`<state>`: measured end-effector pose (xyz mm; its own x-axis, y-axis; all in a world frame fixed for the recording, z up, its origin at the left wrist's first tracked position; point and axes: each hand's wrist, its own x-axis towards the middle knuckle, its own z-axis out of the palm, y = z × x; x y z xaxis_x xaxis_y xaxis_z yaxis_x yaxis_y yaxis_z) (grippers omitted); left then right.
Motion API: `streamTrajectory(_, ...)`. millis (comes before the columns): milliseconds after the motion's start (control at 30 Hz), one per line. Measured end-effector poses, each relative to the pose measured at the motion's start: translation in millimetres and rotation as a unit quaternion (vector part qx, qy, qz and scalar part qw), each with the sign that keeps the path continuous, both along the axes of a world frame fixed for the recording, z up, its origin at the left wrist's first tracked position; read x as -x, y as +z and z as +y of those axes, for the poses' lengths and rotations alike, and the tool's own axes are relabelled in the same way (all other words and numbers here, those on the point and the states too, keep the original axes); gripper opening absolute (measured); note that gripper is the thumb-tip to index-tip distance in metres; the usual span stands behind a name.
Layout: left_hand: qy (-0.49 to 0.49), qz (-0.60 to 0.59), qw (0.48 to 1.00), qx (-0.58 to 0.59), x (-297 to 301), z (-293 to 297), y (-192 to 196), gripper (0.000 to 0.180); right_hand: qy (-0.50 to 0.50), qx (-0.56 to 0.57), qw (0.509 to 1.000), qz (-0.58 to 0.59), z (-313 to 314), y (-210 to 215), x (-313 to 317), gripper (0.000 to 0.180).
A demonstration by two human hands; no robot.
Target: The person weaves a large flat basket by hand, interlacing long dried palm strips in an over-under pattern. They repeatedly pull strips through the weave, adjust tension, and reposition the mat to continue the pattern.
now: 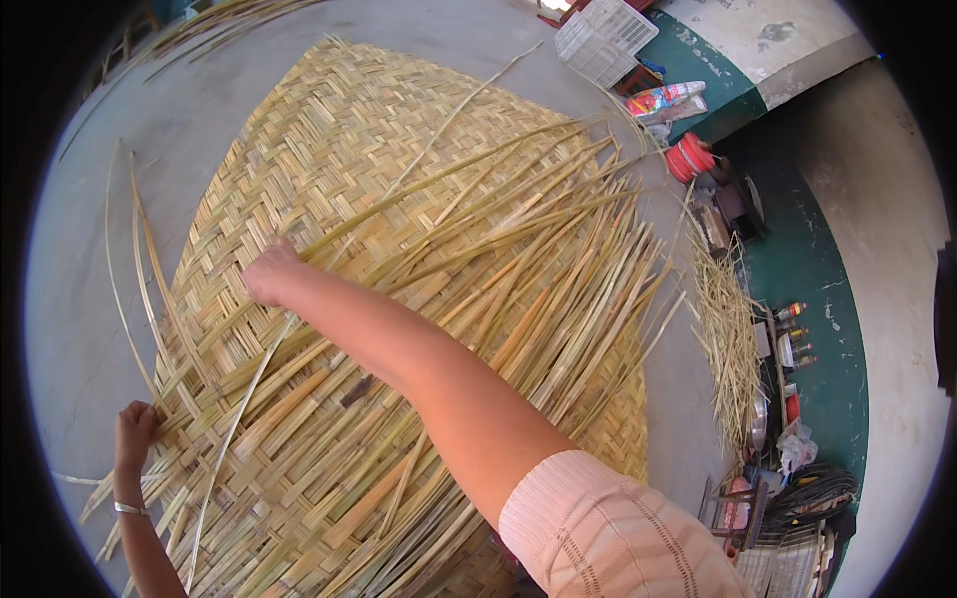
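A large woven bamboo mat (319, 130) spreads out before me, its upper part tightly woven in a slanted pattern. Many loose bamboo strips (558, 339) lie across its lower right half. My right hand (271, 273), its arm reaching across the strips in a pink sleeve, is closed over the weave on a long greenish bamboo strip (399, 199). At the mat's left edge my left hand (136, 431), with a silver bangle at the wrist, is closed around strip ends. Its fingertips are partly hidden. A thin pale strip (239, 419) runs below my right hand.
Loose strip ends (148, 239) stick out past the left edge over the grey floor (80, 329). A heap of thin strips (726, 339) lies right of the mat. Along the green wall stand a white crate (604, 40), a red reel (688, 157) and coiled black cable (812, 495).
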<state>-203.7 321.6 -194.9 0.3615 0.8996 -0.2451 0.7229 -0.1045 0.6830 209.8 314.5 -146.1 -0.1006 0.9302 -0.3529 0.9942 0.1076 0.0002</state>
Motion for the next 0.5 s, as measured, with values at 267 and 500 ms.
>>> streamTrajectory(267,0.034,-0.003,0.997,0.069,-5.7,1.9,8.6,0.017,0.008,0.027,0.995,0.1,-15.0,11.4,18.2,0.032)
streamTrajectory(500,0.035,0.032,0.996,0.075,62.0,-23.7,37.7,0.019,0.145,-0.008,0.914,0.378,-3.0,-15.0,85.3,0.033)
